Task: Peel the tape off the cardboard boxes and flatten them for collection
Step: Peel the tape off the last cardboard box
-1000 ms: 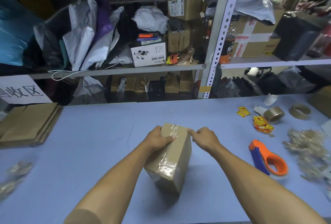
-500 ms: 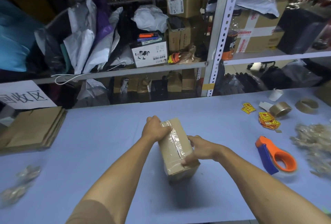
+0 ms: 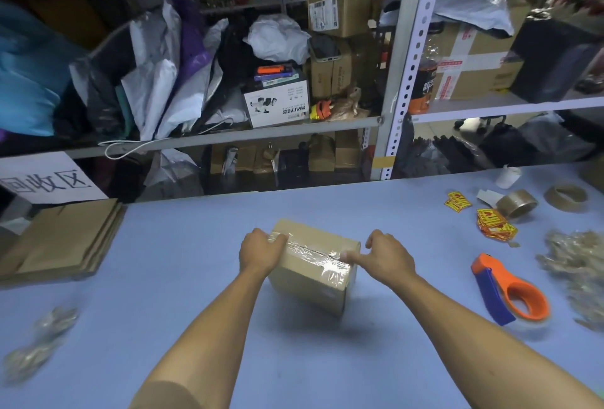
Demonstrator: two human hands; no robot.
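Far to the left of the cardboard box, at the table's back edge, lies my stack of flattened cardboard, and nearer me on that side a crumpled wad of peeled tape. The box sits on the blue table right in front of me, tilted, a strip of clear tape running along its top seam. My left hand grips the box's left end, fingers curled over the taped edge. My right hand is at the box's right end, thumb pressed against the tape there, the other fingers curled. To the right of the box lies the orange tape dispenser; beyond it are tape rolls, yellow stickers and a heap of tape scraps.
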